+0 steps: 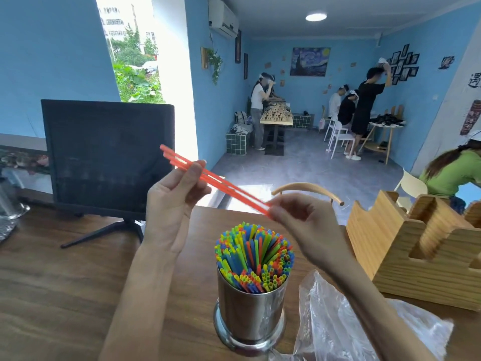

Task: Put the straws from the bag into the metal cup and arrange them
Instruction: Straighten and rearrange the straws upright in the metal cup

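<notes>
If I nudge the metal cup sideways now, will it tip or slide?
The metal cup is tall and narrow, packed with straws standing well above its rim, so it is probably somewhat top-heavy. Its flared base likely resists tipping. On the smooth wooden table it would probably slide.

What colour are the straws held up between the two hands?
Orange-red. The straws show best in the head view, held above the metal cup.

You hold a few thin orange plastic straws (221,185) slanted above the shiny metal cup (250,313), which stands upright, packed with multicoloured straws (253,256); the crumpled clear plastic bag (338,324) lies beside it.
</notes>
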A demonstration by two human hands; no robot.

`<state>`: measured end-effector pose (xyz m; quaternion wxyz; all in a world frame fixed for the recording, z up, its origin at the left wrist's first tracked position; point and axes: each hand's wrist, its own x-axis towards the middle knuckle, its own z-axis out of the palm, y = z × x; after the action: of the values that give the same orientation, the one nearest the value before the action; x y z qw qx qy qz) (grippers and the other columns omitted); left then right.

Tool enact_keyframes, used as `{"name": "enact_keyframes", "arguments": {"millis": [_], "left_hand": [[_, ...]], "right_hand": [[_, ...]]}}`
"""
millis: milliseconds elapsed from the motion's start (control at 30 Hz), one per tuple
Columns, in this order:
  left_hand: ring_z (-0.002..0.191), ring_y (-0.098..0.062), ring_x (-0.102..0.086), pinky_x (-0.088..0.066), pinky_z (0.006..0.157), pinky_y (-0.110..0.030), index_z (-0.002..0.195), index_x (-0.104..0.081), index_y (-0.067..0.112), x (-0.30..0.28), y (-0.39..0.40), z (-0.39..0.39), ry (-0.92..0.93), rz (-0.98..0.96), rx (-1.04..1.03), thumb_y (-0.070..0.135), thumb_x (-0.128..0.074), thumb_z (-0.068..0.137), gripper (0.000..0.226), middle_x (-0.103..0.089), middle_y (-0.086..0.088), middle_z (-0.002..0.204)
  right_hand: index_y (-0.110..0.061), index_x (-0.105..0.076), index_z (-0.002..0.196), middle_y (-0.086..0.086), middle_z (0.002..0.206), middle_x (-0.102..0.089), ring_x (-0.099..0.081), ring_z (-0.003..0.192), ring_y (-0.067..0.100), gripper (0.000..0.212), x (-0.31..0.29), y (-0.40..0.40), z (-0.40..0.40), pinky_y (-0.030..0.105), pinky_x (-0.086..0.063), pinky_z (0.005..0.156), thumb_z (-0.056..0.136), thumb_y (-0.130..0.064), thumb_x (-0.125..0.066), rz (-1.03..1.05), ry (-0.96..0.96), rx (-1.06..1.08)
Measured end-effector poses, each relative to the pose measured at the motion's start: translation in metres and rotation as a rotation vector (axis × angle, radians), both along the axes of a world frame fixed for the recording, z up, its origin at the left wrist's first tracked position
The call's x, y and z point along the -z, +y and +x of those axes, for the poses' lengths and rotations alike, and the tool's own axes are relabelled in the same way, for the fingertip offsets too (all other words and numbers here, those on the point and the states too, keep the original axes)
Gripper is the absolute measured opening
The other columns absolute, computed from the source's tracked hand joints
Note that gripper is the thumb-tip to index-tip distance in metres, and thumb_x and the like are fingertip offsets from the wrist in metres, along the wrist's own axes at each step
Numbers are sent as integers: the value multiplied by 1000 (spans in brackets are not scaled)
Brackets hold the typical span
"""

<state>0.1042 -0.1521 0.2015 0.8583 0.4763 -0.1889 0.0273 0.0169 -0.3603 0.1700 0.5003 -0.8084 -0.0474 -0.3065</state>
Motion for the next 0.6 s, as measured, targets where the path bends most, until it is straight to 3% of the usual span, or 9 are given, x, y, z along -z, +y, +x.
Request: {"name": "enact_keyframes", "arguments": {"millis": [133, 200, 300, 367, 467, 533, 600], "left_hand": [[60, -4, -60, -52, 65, -16, 90, -81, 20, -8, -13, -8, -138, 155, -89, 31, -70, 79, 19, -66, 9, 66], [70, -6, -66, -55, 67, -20, 90, -80, 20, -9, -19, -12, -183, 277, -53, 31, -73, 77, 19, -71, 4, 79], [74, -12, -72, -61, 68, -29, 89, -80, 24, -3, -22, -14, -222, 476, -25, 30, -76, 76, 14, -77, 3, 82], [71, -14, -74, -63, 68, -31, 86, -80, 24, 2, -25, -17, -207, 519, 5, 21, -78, 79, 8, -78, 2, 80], [73, -16, -76, -64, 72, -31, 87, -80, 22, 13, -29, -20, -200, 567, 56, 7, -77, 84, 15, -79, -2, 81], [76, -14, -76, -62, 73, -28, 91, -80, 23, 19, -29, -22, -224, 622, 75, 10, -78, 84, 14, -79, 0, 82], [78, -12, -76, -62, 78, -30, 89, -81, 29, 25, -29, -23, -265, 707, 79, 15, -80, 84, 15, -79, 4, 81]], "right_hand": [[-32, -76, 92, -19, 82, -73, -66, 89, 5, 12, 14, 20, -3, 25, -51, 83, 86, -23, -81, -303, 80, -58], [-32, -74, 90, -24, 80, -70, -62, 93, 5, 8, 13, 21, -5, 21, -47, 83, 86, -29, -81, -390, 117, -111], [-31, -70, 90, -18, 85, -68, -61, 91, 8, 12, 10, 17, -5, 23, -48, 78, 86, -36, -80, -435, 179, -155], [-30, -67, 93, -12, 87, -65, -61, 84, 8, 18, 5, 12, -4, 21, -47, 73, 84, -34, -82, -352, 155, -133], [-24, -66, 102, -9, 90, -65, -58, 74, 5, 23, -9, 10, -4, 24, -48, 69, 86, -22, -82, -18, 85, -145], [-22, -68, 108, -8, 95, -68, -61, 77, 9, 24, -18, 12, -1, 28, -52, 72, 88, -18, -79, 136, 21, -158], [-25, -72, 104, -8, 92, -72, -64, 76, 15, 18, -23, 14, 5, 32, -53, 73, 90, -16, -78, 127, -33, -132]]}}
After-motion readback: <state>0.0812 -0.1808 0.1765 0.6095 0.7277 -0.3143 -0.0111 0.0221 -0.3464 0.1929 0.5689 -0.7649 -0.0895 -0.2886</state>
